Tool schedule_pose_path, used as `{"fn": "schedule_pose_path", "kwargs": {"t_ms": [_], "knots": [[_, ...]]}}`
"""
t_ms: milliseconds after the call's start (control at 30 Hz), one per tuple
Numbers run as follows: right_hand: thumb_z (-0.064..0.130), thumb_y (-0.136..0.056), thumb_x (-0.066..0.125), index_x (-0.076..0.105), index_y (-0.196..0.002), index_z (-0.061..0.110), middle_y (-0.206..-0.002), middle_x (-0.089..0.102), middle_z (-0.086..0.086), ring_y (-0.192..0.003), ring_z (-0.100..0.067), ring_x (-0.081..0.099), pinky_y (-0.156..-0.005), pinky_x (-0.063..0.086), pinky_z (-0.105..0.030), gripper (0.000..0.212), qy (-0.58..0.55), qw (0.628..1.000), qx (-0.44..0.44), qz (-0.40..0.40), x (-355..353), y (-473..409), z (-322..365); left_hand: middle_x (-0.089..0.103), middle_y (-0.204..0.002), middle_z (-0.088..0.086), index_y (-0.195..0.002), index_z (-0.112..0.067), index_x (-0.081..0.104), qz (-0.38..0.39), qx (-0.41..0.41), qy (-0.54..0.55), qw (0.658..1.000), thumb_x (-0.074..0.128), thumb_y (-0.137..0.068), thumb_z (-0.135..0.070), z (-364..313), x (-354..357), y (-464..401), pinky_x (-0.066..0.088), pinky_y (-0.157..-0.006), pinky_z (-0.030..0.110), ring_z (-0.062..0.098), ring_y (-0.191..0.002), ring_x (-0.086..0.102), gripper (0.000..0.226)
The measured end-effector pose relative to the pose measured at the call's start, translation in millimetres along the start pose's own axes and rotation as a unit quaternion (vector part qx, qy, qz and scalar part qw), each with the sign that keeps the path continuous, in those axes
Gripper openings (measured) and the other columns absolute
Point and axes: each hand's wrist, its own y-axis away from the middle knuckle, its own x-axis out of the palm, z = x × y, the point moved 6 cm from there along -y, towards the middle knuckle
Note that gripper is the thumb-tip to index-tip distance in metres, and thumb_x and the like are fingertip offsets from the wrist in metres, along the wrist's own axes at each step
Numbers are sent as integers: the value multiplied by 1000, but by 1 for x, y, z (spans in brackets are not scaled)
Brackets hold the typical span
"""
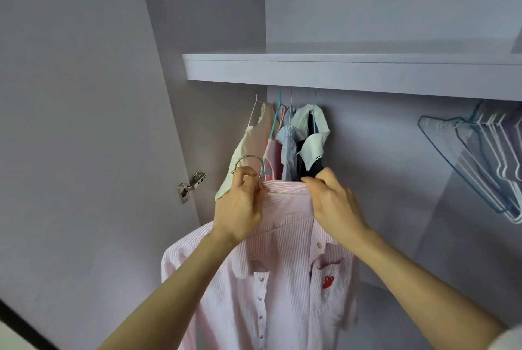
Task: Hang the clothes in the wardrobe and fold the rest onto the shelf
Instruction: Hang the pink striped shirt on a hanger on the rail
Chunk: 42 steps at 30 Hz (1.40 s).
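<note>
The hanging step is in hand: a pink striped shirt (271, 279) sits on a hanger and is held up in front of the open wardrobe, below the shelf (339, 73) and just near of the garments already hung (285, 143) at the far left of the rail. The left hand (240, 205) grips the neck of the hanger, fingers curled round the wire just under its metal hook (248, 163), which points up and left, free of the rail. The right hand (330, 203) pinches the right side of the shirt's collar between thumb and fingers, apparently squaring the cloth on the hanger. The rail itself is hidden behind the shelf's front edge, so its exact line can only be guessed from the hooks of the hung clothes. A bunch of spare hangers (480, 157) hangs well apart on the right. The next move probably calls for lifting the hook under the shelf and over the rail to the right of the dark garment with the white collar (310, 140), the collar released once the shirt sits straight.
</note>
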Motion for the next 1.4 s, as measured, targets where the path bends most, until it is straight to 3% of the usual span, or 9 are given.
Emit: {"fn": "schedule_pose_path", "kwargs": {"t_ms": [100, 200, 333, 500, 633, 833, 967, 1233, 1400], "knots": [[-5, -83, 60, 68, -104, -3, -84, 58, -11, -63, -26, 59, -58, 49, -34, 23, -108, 994, -15, -23, -4, 5, 7, 41, -123, -4, -92, -9, 51, -24, -16, 29, 999, 50, -94, -22, 3, -5, -5, 39, -63, 34, 29, -79, 58, 12], [-2, -87, 56, 68, -106, -1, -79, 54, 8, -65, 0, 50, -66, 40, -9, 22, -207, 978, -33, -18, -6, 13, 3, 39, -114, -5, -90, -4, 53, -37, -4, 113, 993, 50, -94, -9, 8, -10, -7, 48, -76, 42, 27, -85, 58, 7], [-8, -83, 57, 66, -110, 3, -98, 62, -12, -81, -28, 61, -72, 49, -34, 30, -86, 992, 79, -56, -2, 28, -47, 36, -107, -7, -90, 1, 55, -38, 15, 154, 987, 49, -93, -1, 11, -14, -9, 47, -87, 38, 19, -88, 55, 7], [4, -90, 51, 49, -135, 10, -131, 50, -13, -120, -33, 46, -97, 37, -43, 45, -24, 984, 162, 72, 30, 36, -86, 38, -106, -7, -80, -13, 49, -43, 24, 162, 986, 50, -93, -1, 17, -21, -9, 47, -84, 41, 19, -84, 52, 17], [12, -93, 51, 50, -129, 3, -127, 55, -13, -113, -31, 53, -90, 42, -35, 37, -76, 961, 234, 123, 48, 37, -95, 40, -110, -12, -75, -29, 47, -54, 19, 145, 988, 52, -93, -7, 18, -28, -9, 47, -79, 37, 15, -85, 53, 29], [14, -92, 56, 56, -95, 5, -94, 61, -10, -87, -24, 57, -69, 40, -27, 10, -132, 939, 244, 202, 62, 43, -98, 42, -115, -8, -85, -7, 60, -78, -13, 92, 993, 52, -92, -6, 33, -34, -6, 47, -69, 36, 19, -85, 56, 10], [14, -92, 57, 48, -80, 13, -71, 53, 1, -68, -18, 50, -58, 36, -24, 15, -137, 948, 228, 175, 58, 44, -99, 44, -122, 1, -90, -6, 61, -64, -19, 58, 996, 52, -93, -9, 38, -36, -7, 43, -69, 33, 26, -85, 58, 10], [3, -87, 60, 57, -83, 13, -73, 57, 4, -70, -17, 51, -62, 37, -6, 11, -242, 940, 224, 86, 31, 25, -108, 39, -121, 7, -82, -6, 56, -49, -19, 41, 998, 55, -91, -8, 42, -38, -3, 48, -73, 39, 36, -75, 59, 9], [-7, -83, 59, 68, -100, 0, -101, 62, -15, -96, -33, 59, -87, 46, -37, 20, -104, 985, 134, 27, 7, 19, -95, 34, -115, -1, -85, 2, 58, -77, -26, 108, 991, 53, -92, -3, 46, -41, -10, 45, -82, 30, 20, -84, 57, 10]]}}
